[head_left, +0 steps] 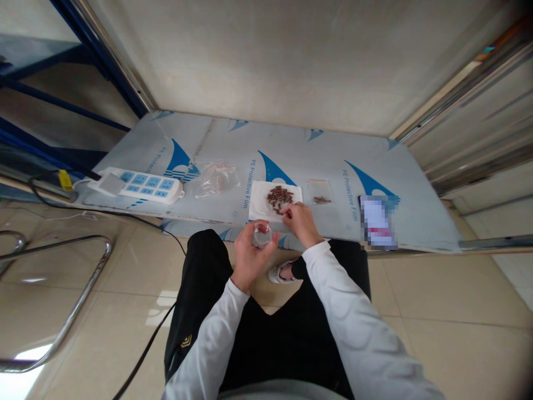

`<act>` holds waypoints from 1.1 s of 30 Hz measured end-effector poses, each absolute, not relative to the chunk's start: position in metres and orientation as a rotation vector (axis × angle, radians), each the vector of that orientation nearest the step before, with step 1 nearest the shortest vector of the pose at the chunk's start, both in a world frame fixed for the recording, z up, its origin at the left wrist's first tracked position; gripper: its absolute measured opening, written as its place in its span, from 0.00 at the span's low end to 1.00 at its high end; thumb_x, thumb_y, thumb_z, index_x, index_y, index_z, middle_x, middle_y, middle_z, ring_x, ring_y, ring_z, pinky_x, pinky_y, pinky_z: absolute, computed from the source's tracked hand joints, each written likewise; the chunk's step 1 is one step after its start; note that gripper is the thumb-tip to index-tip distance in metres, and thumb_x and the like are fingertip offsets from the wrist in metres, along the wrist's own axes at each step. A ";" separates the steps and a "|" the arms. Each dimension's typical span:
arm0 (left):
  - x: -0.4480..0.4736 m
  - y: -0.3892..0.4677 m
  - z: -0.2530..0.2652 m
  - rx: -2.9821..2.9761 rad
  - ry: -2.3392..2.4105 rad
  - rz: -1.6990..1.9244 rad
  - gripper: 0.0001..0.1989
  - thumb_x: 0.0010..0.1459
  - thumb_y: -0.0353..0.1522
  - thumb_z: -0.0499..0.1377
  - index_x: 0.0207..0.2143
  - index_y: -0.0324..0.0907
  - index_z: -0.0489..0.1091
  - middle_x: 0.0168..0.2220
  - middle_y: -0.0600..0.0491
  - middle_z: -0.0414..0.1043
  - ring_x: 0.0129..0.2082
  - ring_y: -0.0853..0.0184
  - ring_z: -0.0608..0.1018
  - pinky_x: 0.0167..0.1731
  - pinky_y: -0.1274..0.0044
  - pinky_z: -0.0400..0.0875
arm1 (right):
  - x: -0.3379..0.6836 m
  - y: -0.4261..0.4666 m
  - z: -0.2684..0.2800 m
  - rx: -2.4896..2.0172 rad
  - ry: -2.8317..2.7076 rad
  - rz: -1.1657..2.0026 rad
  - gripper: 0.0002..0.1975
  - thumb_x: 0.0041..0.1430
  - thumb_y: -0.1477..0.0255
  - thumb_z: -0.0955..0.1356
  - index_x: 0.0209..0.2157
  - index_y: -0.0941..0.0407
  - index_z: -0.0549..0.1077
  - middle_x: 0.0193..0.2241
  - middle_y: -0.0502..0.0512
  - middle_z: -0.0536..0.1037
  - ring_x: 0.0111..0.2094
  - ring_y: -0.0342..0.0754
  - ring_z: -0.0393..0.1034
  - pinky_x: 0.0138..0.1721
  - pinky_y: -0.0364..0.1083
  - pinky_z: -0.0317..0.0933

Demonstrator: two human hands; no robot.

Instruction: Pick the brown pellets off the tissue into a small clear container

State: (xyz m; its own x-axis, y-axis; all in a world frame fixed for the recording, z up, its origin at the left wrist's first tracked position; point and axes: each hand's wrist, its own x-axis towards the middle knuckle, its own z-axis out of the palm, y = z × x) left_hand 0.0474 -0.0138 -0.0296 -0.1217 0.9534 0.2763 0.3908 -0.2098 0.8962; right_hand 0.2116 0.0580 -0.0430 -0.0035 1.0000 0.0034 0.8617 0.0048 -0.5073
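Observation:
My left hand is wrapped round a small clear round container, held just off the bench's front edge. Beyond it, a white sheet carries a heap of small brown pieces, too small to name. My right hand is at the near right edge of this heap, its fingertips pinched together among the pieces. Whether a piece is between those fingers is hidden. A small clear zip bag with several brown pieces in it lies to the right of the sheet.
A film-covered metal bench spans the view before a wall. On its left are a white power strip and a pile of clear bags. A phone lies near the front right edge. A metal chair frame stands lower left.

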 end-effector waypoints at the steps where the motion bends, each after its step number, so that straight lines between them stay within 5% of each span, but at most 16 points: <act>1: 0.048 -0.014 -0.029 1.606 1.499 1.324 0.12 0.52 0.36 0.65 0.38 0.42 0.70 0.31 0.55 0.74 0.31 0.68 0.77 0.37 0.76 0.71 | 0.210 0.059 -0.044 -1.936 -1.906 0.513 0.09 0.49 0.83 0.68 0.30 0.59 0.80 0.34 0.60 0.79 0.35 0.48 0.72 0.40 0.45 0.63; 10: 0.050 -0.011 -0.026 1.616 1.478 1.315 0.11 0.52 0.34 0.65 0.37 0.42 0.69 0.32 0.56 0.74 0.32 0.68 0.77 0.37 0.76 0.71 | 0.211 0.062 -0.028 -1.951 -1.635 0.571 0.05 0.47 0.79 0.69 0.28 0.59 0.77 0.26 0.55 0.80 0.30 0.48 0.75 0.36 0.45 0.67; 17: 0.054 -0.008 -0.020 1.659 1.379 1.318 0.12 0.51 0.32 0.64 0.39 0.42 0.69 0.34 0.54 0.76 0.34 0.66 0.78 0.37 0.76 0.71 | 0.185 -0.001 0.044 -1.333 -1.377 0.981 0.05 0.52 0.71 0.70 0.32 0.56 0.75 0.31 0.54 0.80 0.32 0.47 0.76 0.36 0.46 0.71; 26: 0.059 -0.014 -0.018 1.694 1.288 1.334 0.12 0.49 0.30 0.63 0.38 0.43 0.69 0.35 0.54 0.76 0.34 0.66 0.78 0.36 0.77 0.71 | 0.175 -0.019 0.071 -1.598 -2.023 0.566 0.06 0.55 0.80 0.69 0.32 0.55 0.75 0.31 0.53 0.79 0.34 0.51 0.74 0.37 0.49 0.67; 33: 0.057 -0.017 -0.008 1.625 1.285 1.403 0.14 0.51 0.29 0.63 0.41 0.43 0.68 0.36 0.53 0.76 0.36 0.66 0.77 0.38 0.75 0.71 | 0.184 -0.029 0.072 -1.428 -2.142 0.523 0.07 0.63 0.70 0.67 0.38 0.52 0.79 0.41 0.57 0.76 0.44 0.52 0.71 0.45 0.51 0.67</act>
